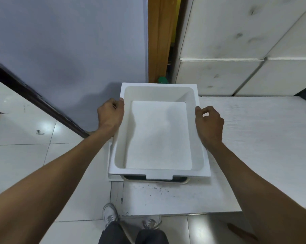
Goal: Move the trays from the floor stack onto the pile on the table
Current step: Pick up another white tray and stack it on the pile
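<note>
A white foam tray with a flat white sheet inside sits over the left end of the white table. My left hand grips its left rim. My right hand is on its right rim, thumb against the edge. Under its near edge shows a dark tray with a cream rim, resting on the table. Another white rim peeks out below the tray's left side, beside the table; the rest of it is hidden.
Large scuffed white foam boxes are stacked at the back right. A blue-grey wall and a wooden door frame stand behind. White floor tiles lie to the left. My shoes are at the table's near edge.
</note>
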